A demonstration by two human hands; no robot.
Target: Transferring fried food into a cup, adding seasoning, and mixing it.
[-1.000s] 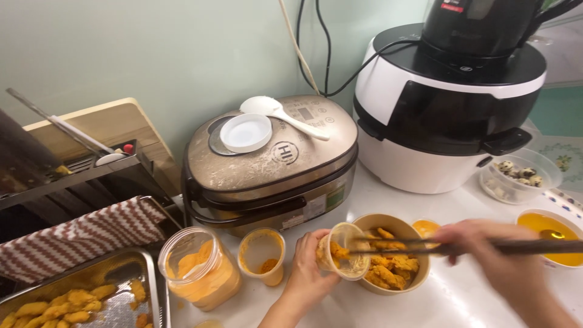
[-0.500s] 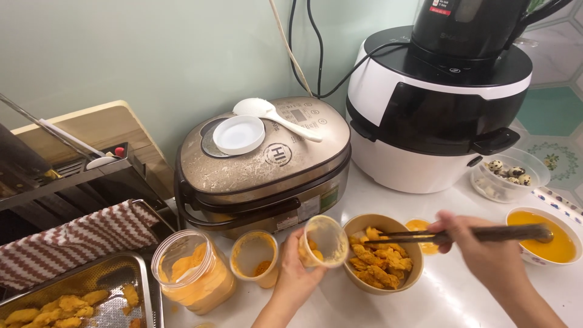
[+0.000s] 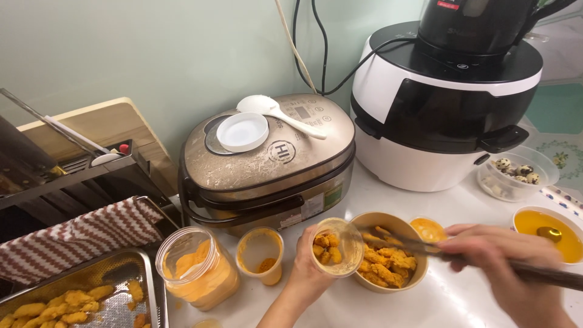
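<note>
Left hand: the left hand (image 3: 308,274) comes up from the bottom centre of the frame, fingers curled tight around a small clear cup (image 3: 337,247) tipped on its side, mouth facing the viewer, a few orange-coated pieces inside.
Right hand: the right hand (image 3: 509,270) sits at the lower right, closed around dark chopsticks (image 3: 425,248) whose tips reach left over the bowl.
Bowl: a tan paper bowl (image 3: 388,250) of orange-coated pieces stands just right of the tipped cup, touching or nearly touching it.
Counter: a white counter (image 3: 449,200) carries it all; lower left of centre stand a clear jar of orange powder (image 3: 197,268) and a small cup with orange residue (image 3: 260,255).
Behind: a gold rice cooker (image 3: 267,161) fills the middle, with a white rice paddle (image 3: 276,113) and a round white lid (image 3: 243,132) on top; a large white and black appliance (image 3: 446,97) stands at upper right.
Right edge: a clear container with speckled eggs (image 3: 516,173), and below it a bowl of orange liquid (image 3: 549,234).
Left edge: a metal tray of coated pieces (image 3: 79,297) at the lower left, a striped cloth (image 3: 79,234) above it.
Room: pale green wall, black cords hanging down it.
Hard to tell: a small orange dish (image 3: 429,229) behind the bowl is partly hidden; the right hand's wrist and the chopstick ends are cut off.
</note>
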